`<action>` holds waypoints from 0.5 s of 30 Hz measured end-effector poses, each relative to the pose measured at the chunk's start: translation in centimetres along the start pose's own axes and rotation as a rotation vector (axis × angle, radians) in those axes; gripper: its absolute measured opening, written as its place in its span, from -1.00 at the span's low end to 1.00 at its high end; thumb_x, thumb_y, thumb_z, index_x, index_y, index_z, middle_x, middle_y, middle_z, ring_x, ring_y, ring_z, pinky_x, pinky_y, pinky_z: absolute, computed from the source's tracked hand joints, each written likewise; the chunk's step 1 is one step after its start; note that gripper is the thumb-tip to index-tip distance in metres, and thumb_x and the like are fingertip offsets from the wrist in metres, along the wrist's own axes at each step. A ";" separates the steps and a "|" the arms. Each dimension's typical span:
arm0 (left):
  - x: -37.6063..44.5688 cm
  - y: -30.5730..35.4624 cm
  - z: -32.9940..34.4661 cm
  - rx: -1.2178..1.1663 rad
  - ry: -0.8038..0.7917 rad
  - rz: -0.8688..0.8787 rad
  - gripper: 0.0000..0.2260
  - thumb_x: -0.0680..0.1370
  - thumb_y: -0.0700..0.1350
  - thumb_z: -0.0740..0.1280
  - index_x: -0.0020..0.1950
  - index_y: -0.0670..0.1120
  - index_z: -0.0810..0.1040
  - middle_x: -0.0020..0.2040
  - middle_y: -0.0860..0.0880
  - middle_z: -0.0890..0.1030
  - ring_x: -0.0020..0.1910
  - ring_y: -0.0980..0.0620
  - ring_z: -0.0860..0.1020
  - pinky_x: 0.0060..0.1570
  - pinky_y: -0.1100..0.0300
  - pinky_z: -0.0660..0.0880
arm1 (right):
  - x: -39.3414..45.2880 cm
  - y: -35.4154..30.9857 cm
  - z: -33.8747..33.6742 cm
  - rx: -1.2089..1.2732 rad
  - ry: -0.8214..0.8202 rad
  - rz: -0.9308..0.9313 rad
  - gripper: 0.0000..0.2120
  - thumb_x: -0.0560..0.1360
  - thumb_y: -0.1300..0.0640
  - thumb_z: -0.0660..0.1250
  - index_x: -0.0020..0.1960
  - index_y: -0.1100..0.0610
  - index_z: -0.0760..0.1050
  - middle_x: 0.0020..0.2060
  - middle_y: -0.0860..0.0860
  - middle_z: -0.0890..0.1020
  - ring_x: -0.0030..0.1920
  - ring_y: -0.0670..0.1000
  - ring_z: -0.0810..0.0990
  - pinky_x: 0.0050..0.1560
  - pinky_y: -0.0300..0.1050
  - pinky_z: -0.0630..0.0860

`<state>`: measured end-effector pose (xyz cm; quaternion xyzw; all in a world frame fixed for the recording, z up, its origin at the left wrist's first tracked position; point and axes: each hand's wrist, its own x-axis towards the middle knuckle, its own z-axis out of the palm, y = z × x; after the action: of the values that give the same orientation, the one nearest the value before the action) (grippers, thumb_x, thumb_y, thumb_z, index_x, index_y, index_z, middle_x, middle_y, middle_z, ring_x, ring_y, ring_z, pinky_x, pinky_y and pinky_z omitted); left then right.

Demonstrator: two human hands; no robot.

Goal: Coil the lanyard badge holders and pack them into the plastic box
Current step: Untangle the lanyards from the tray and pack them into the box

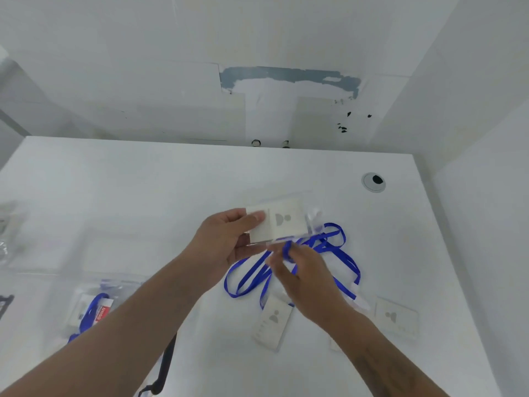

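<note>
Forearms reaching in, left hand pinching stiff light badge holder by its edge, right hand gripping limp slippery blue lanyard, likely looping it.

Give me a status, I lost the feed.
Left hand holds badge holder. Right hand pinches blue lanyard, uncoiled. Two more badge holders lie beneath.

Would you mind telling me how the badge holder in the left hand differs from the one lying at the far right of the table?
The held badge holder is pinched in the left hand above the table; the far-right badge holder lies flat, untouched. The held one's blue lanyard runs to the right hand; the other's strap trails loose. Both are clear sleeves with a white card bearing a grey person icon.
</note>
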<state>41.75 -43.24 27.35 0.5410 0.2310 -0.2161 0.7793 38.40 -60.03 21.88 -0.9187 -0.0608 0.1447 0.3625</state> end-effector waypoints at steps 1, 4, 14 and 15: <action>0.2 0.1 0.0 0.030 0.072 0.046 -0.81 0.55 -0.16 0.40 0.03 -0.29 0.62 -0.02 -0.18 0.70 -0.13 -0.10 0.66 -0.27 0.22 0.63 | -0.1 -1.1 0.1 -0.062 -0.077 -0.037 -0.73 0.61 -0.15 0.13 0.21 -0.11 0.50 -0.04 -0.16 0.62 0.07 -0.13 0.50 0.14 -0.17 0.48; 1.1 -0.2 -0.6 0.377 0.282 0.266 -0.90 0.54 -0.12 0.42 -0.11 -0.14 0.65 -0.12 -0.12 0.71 -0.10 -0.08 0.68 -0.23 0.17 0.65 | -0.7 -3.5 -1.1 -0.059 -0.249 -0.043 -0.75 0.63 -0.13 0.12 0.17 -0.09 0.50 -0.11 -0.10 0.64 -0.10 -0.15 0.56 -0.03 -0.21 0.53; -1.4 1.9 -5.3 0.624 -0.142 0.029 -0.89 0.54 -0.16 0.42 -0.01 -0.17 0.67 -0.06 -0.15 0.71 -0.16 -0.03 0.63 -0.23 0.20 0.62 | 3.7 -3.8 -7.1 0.282 -0.125 0.022 -0.90 0.54 0.00 0.36 -0.09 -0.06 0.65 -0.40 -0.19 0.61 -0.40 -0.19 0.50 -0.32 -0.36 0.43; -1.8 2.2 -5.4 0.486 -0.177 -0.020 -0.86 0.53 -0.15 0.42 0.02 -0.19 0.67 -0.03 -0.20 0.69 -0.15 -0.05 0.63 -0.23 0.21 0.62 | 3.7 -3.6 -6.6 0.340 -0.136 0.079 -0.86 0.55 0.03 0.35 -0.13 -0.01 0.65 -0.45 -0.17 0.58 -0.42 -0.15 0.46 -0.33 -0.28 0.43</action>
<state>40.87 -37.26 28.38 0.6891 0.1087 -0.3195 0.6413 43.93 -60.89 28.07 -0.8339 -0.0235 0.2290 0.5017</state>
